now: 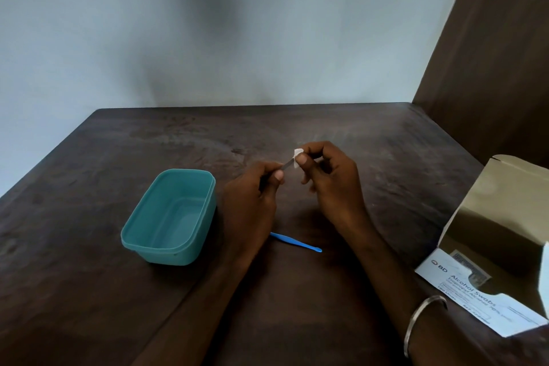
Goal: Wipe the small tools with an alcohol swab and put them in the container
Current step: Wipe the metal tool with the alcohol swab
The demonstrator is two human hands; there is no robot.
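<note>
My left hand point(255, 190) grips a thin metal tool point(287, 164) between thumb and fingers above the table. Its tip is wrapped in a small white alcohol swab point(297, 155), which my right hand point(329, 178) pinches between thumb and forefinger. A teal plastic container point(169, 217) stands open and empty just left of my left hand. On the table below my hands lies a blue plastic tool point(297, 243), its left end hidden by my left wrist.
An opened box of alcohol swabs point(493, 249) lies at the right edge of the dark wooden table point(89, 291). A wooden panel point(499, 53) rises at the back right, and a pale wall stands behind the table.
</note>
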